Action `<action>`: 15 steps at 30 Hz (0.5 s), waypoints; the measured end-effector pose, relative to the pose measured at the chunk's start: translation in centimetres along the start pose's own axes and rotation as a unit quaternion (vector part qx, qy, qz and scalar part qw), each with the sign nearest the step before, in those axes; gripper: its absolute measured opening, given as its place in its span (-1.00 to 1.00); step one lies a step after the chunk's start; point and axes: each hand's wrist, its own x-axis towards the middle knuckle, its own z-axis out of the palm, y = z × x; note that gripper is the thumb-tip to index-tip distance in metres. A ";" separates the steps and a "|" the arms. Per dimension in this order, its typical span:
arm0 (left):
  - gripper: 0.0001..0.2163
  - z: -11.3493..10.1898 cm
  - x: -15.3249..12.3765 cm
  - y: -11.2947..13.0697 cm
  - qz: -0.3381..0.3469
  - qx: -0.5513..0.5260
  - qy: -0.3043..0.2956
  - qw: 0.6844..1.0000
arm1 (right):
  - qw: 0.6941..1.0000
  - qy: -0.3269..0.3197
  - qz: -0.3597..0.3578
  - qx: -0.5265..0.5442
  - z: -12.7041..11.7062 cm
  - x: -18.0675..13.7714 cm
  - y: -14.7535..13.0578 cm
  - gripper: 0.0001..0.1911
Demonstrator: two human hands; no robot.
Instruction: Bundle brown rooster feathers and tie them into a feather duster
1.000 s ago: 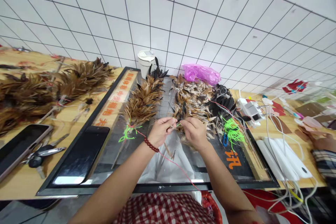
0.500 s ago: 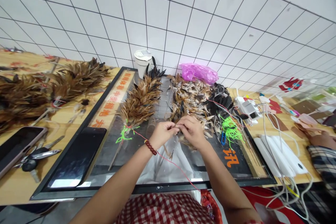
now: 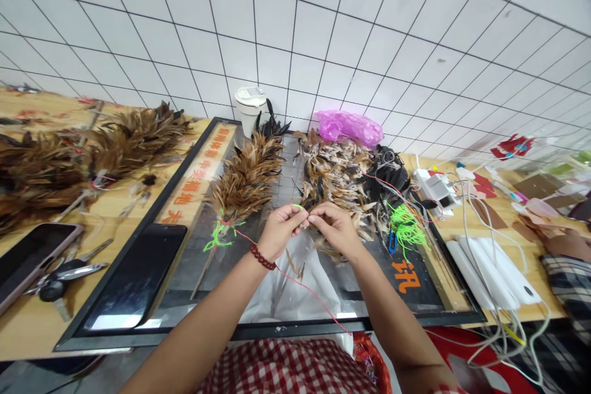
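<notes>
My left hand (image 3: 282, 231), with a beaded bracelet (image 3: 262, 257) on the wrist, is closed in a pinch. A short piece of bright green string (image 3: 298, 207) shows at its fingertips. Close beside it, my right hand (image 3: 336, 229) also pinches; whatever lies between its fingers is too small to make out. Left of the hands lies a brown feather duster (image 3: 249, 175) on a stick, green string tied at its base. A red thread (image 3: 305, 286) runs from there beneath my left wrist toward the front edge. Behind my right hand spreads a pile of loose feathers (image 3: 335, 166).
A black-framed board (image 3: 184, 337) carries two phones' neighbour, a dark phone (image 3: 138, 277), plus a white lidded cup (image 3: 250, 112), a pink plastic bag (image 3: 349, 127) and green strings (image 3: 409, 228). White power banks and cables (image 3: 494, 274) lie right, near another person's sleeve (image 3: 567, 286). Keys (image 3: 64, 277) lie left.
The fingertips have shifted slightly left, and my right fingers have straightened a little. A bit of green string now shows above my left fingers. The duster and feather pile have stayed put.
</notes>
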 end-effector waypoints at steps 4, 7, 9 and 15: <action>-0.77 0.1 0.0 -0.1 0.004 0.000 -0.009 1.000 | 1.000 0.016 -0.011 -0.018 0.2 -0.1 -0.4 -0.84; -0.77 0.2 0.0 -0.2 -0.003 -0.013 -0.003 1.000 | 0.999 0.035 -0.030 -0.027 0.0 -0.1 -0.6 -0.86; -0.76 0.1 0.0 -0.2 -0.021 -0.034 0.003 0.999 | 0.998 0.033 -0.036 -0.026 -0.1 -0.1 -0.7 -0.87; -0.71 -0.2 0.2 -0.1 -0.072 -0.135 0.014 0.988 | 0.998 0.043 -0.012 -0.032 0.3 -0.3 -0.7 -0.88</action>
